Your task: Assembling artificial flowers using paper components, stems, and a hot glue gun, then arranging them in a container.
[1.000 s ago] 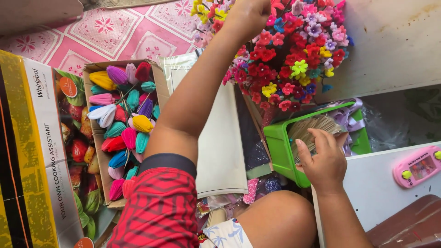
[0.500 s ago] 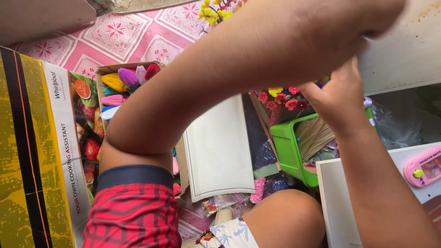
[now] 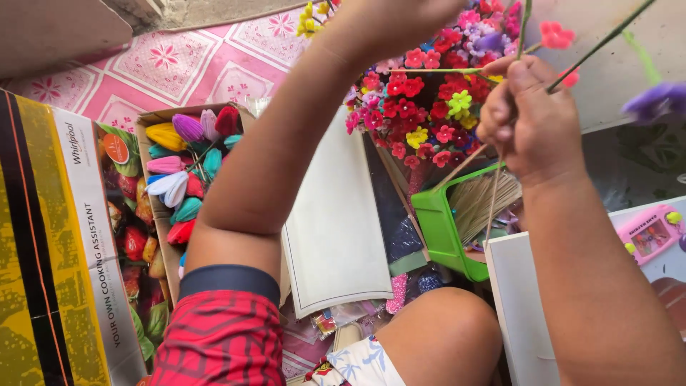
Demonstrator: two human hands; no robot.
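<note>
- Your right hand [image 3: 532,118] is pinching a thin green stem [image 3: 600,44] between thumb and curled fingers, pressed tight; a couple of pale bare sticks are slipping down out of the same fist.
- That stem is running on a slant, up and to the right from your fist toward the picture's top edge; its long axis is lying diagonal, lower end in the grip. A small pink foam flower [image 3: 556,33] is sitting just beside it, above your knuckles.
- Your left hand [image 3: 400,14] is reaching high over the bunch; its fingers are cut off by the picture's edge, so you cannot tell whether they are spread or pressed together.
- Judging progress: the flower bunch [image 3: 421,107] is already looking dense with red, pink, yellow and purple heads, so much of the assembling seems done.
- What is left, by the look of it: the green tray [image 3: 439,229] is still holding a good sheaf of bare sticks [image 3: 493,204], and the cardboard box [image 3: 153,118] to the left is lying full of coloured foam buds [image 3: 187,129].
- A white board [image 3: 332,236] is lying between box and tray; a pink patterned cloth [image 3: 186,64] is covering the floor.
</note>
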